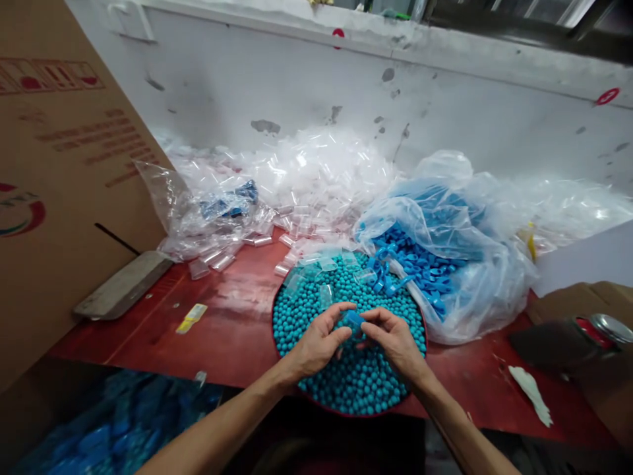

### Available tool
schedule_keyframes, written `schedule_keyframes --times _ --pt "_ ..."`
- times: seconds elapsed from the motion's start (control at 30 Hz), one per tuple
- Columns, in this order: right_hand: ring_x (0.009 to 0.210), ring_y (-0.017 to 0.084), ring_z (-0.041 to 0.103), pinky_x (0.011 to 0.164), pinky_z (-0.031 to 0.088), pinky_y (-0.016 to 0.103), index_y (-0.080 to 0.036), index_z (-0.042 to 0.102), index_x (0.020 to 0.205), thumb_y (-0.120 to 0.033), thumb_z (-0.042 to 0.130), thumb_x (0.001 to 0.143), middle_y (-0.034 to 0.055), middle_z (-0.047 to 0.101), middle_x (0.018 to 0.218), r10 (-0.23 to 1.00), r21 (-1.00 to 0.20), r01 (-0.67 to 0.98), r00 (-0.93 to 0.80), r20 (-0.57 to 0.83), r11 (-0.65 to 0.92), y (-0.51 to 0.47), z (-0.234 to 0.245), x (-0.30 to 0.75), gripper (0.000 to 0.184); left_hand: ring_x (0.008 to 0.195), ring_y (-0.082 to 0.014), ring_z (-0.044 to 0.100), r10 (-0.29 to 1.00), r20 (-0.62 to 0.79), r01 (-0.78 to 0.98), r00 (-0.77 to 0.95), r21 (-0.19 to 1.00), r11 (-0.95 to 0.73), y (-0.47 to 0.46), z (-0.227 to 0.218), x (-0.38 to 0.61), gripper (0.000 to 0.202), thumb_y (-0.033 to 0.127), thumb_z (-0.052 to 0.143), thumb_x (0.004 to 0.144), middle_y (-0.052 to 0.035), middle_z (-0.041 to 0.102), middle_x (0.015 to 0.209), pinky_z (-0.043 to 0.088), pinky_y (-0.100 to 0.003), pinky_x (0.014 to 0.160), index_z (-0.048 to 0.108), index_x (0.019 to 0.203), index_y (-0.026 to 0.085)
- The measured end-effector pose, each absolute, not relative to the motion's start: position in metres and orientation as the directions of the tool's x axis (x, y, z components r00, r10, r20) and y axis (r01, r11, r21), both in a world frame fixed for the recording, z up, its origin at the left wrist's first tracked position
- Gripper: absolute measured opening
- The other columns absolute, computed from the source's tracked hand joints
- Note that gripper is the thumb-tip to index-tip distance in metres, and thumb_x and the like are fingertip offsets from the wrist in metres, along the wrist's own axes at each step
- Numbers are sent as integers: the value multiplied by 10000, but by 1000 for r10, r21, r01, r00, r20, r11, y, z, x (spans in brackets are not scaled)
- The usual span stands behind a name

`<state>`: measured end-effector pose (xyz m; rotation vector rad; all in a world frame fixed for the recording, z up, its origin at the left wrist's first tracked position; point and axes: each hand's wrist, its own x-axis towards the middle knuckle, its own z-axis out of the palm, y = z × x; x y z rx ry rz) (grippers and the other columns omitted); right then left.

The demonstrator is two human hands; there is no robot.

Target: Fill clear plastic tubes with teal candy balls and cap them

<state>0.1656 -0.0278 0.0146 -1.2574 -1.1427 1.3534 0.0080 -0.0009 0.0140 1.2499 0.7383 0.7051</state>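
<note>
Over a round basin (272,323) full of teal beads (356,389), both my hands meet at a small clear plastic container with a blue cap (353,320). My left hand (319,340) has thumb and fingers closed around the container's clear body, which is partly hidden. My right hand (395,340) pinches at the blue cap from the other side. Several clear plastic tubes (326,295) lie on the beads near the far rim. Blue plastic caps (420,264) spill from a clear bag (489,290) at the basin's right edge.
Clear tubes (316,178) are heaped along the wall behind. A large cardboard box (74,165) stands left, beside a flat grey metal piece (123,287). On the right is a dark flask (558,340) with a metal lid. Blue items (113,429) fill a space below the red table (227,336).
</note>
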Motion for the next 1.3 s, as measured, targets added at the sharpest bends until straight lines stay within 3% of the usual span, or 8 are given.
schedule_keyframes --times 0.1,0.2,0.37,0.57,0.7,0.93,1.13,1.3 --pt "608 132 547 588 488 272 -160 618 761 -341 606 687 0 579 656 989 -996 43 131 -70 -76 -30 13 158 196 397 -14 415 827 -140 -50 545 979 199 -3 19 11 452 260 486 768 12 508 765 326 -147 369 359 1194 182" --pt "673 141 557 652 485 276 -162 635 782 -347 581 710 21 611 724 974 -994 97 224 -22 -45 -34 12 153 206 371 -27 419 832 -185 -69 523 964 257 -7 17 12 492 282 485 770 35 485 652 290 -142 340 331 1220 157" --pt "672 162 585 617 507 294 -153 635 811 -362 598 688 36 632 757 983 -987 32 96 -156 -159 -38 17 154 245 360 -30 429 801 -194 -125 566 940 316 -9 8 7 511 309 522 746 34 498 659 264 -141 322 352 1206 168" --pt "645 137 576 611 491 261 -155 622 750 -358 594 694 21 636 717 965 -995 14 244 -92 -98 -39 17 144 212 376 -20 389 881 -153 -81 447 974 210 -15 7 13 471 257 483 773 52 472 639 324 -153 374 344 1218 188" --pt "653 146 587 618 485 265 -153 622 762 -353 580 707 28 646 725 963 -996 32 259 -77 -89 -43 11 138 212 385 -29 395 858 -148 -39 492 981 192 -15 9 11 467 232 487 765 55 471 632 327 -159 379 350 1211 197" --pt "817 159 587 767 460 282 -194 637 878 -265 532 751 37 641 877 980 -950 276 90 177 146 -43 12 145 180 393 -17 375 892 -135 -42 431 985 169 -11 16 7 298 241 513 747 55 461 660 312 -143 360 468 1037 189" --pt "676 168 602 592 509 289 -178 617 863 -350 549 734 30 633 750 998 -994 90 46 -53 -57 -37 19 152 226 343 -13 412 829 -215 -175 517 921 348 -7 16 4 431 290 539 736 49 487 678 252 -132 305 401 1134 199" --pt "659 164 597 619 478 275 -164 594 841 -351 539 738 33 631 713 994 -971 212 27 -110 -113 -36 20 153 220 353 -16 419 759 -262 -203 597 865 459 -7 15 -2 489 324 560 728 38 499 658 207 -129 300 388 1166 190"
